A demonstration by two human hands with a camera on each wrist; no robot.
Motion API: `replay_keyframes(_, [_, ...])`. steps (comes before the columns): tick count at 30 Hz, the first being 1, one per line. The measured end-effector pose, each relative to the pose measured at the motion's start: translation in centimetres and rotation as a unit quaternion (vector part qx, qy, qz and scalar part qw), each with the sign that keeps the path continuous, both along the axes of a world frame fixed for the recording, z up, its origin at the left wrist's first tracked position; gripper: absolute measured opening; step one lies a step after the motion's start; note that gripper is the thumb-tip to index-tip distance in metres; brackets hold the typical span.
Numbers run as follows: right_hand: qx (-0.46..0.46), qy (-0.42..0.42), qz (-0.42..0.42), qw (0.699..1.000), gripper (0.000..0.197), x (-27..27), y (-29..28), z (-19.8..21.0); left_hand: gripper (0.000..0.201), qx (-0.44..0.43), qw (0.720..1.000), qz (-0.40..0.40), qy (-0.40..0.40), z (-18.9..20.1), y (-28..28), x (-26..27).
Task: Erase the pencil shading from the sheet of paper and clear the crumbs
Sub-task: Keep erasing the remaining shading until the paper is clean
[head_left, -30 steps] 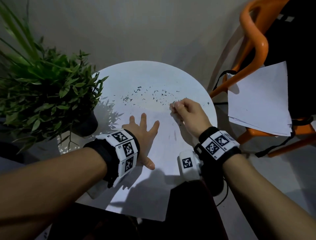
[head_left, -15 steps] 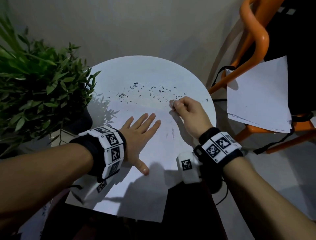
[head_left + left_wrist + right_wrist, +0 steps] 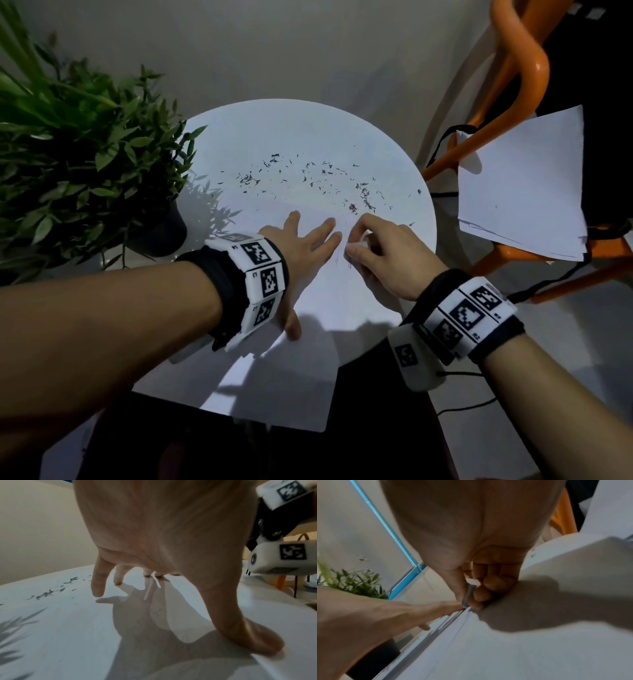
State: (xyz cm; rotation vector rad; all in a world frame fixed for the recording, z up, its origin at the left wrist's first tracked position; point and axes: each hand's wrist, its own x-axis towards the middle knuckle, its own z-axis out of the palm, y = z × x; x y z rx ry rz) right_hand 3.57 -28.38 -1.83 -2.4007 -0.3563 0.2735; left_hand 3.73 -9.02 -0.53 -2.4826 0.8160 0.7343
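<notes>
a round white table [image 3: 260, 137] seen from above, and everything here is placed relative to it. a sheet of paper [image 3: 308, 342] lies on the table's near half, its near edge hanging past the rim toward the person. the left hand [image 3: 301, 253] lies flat on the sheet with straight, spread fingers, pinning it; in the left wrist view the thumb [image 3: 257, 639] and fingertips touch the paper. just right of it, near the table's centre, the right hand [image 3: 394, 260] curls round a small white eraser [image 3: 358, 244], pinched between thumb and fingers with its tip against the sheet. a few faint pencil strokes [image 3: 346, 265] show on the paper right below the eraser. dark crumbs [image 3: 308, 178] lie scattered across the table's far half, beyond both hands.

the step in hand looks like rubbing out the last marks. to do it well, the flat hand should press close beside the eraser so the paper cannot buckle or tear, and strokes should be short and run away from that hand. the overhanging edge could let the sheet slide, so the pressure belongs over the table. the crumbs likely want a light sweep afterwards.
</notes>
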Motion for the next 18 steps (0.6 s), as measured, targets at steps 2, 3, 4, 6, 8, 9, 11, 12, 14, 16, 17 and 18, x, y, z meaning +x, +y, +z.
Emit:
replay_keyframes(2, [0.008, -0.003, 0.001, 1.000, 0.009, 0.3, -0.1, -0.2, 0.156, 0.007, 0.999, -0.018, -0.026, 0.5, -0.2, 0.2])
replay_keyframes(3, [0.011, -0.002, -0.001, 1.000, 0.009, 0.5, -0.1, -0.3, 0.146, -0.001, 0.999, -0.027, -0.038, 0.9, -0.3, 0.5])
replay_keyframes(4, [0.016, 0.002, -0.004, 1.000, 0.009, 0.7, -0.2, -0.4, 0.133, -0.015, 0.998, -0.040, -0.046, 1.4, -0.3, 0.9])
replay_keyframes(6, [0.026, 0.005, -0.010, 1.000, 0.009, 1.0, -0.3, -0.5, 0.121, -0.056, 0.995, -0.068, -0.041, 1.8, -0.2, 1.6])
replay_keyframes(8, [0.031, 0.005, -0.011, 0.999, 0.008, 1.3, -0.4, -0.6, 0.129, -0.103, 0.993, -0.062, -0.007, 1.7, -0.1, 1.9])
replay_keyframes(9, [0.029, 0.003, -0.008, 1.000, 0.008, 1.4, -0.4, -0.6, 0.133, -0.117, 0.992, -0.051, 0.005, 1.6, 0.0, 2.0])
replay_keyframes(11, [0.018, -0.007, -0.007, 1.000, 0.010, 1.6, -0.4, -0.8, 0.137, -0.099, 0.994, -0.043, 0.008, 1.3, -0.1, 1.9])
replay_keyframes(12, [0.013, -0.014, -0.009, 1.000, 0.010, 1.7, -0.3, -0.9, 0.137, -0.081, 0.996, -0.046, 0.003, 1.2, -0.1, 2.0])
replay_keyframes(14, [0.002, -0.027, -0.010, 1.000, 0.011, 1.7, -0.2, -1.0, 0.137, -0.051, 0.997, -0.055, -0.007, 1.1, -0.3, 2.1])
replay_keyframes(16, [-0.011, -0.032, 0.008, 0.999, 0.011, 1.5, -0.2, -0.9, 0.138, -0.039, 0.997, -0.061, -0.012, 1.0, -0.5, 2.2])
replay_keyframes(17, [-0.017, -0.024, 0.026, 0.999, 0.011, 1.3, -0.2, -0.8, 0.138, -0.034, 0.997, -0.062, -0.010, 1.0, -0.6, 2.2])
replay_keyframes(18, [-0.026, -0.012, 0.047, 0.998, 0.013, 1.1, -0.3, -0.7, 0.138, -0.028, 0.998, -0.062, -0.009, 1.0, -0.7, 2.3])
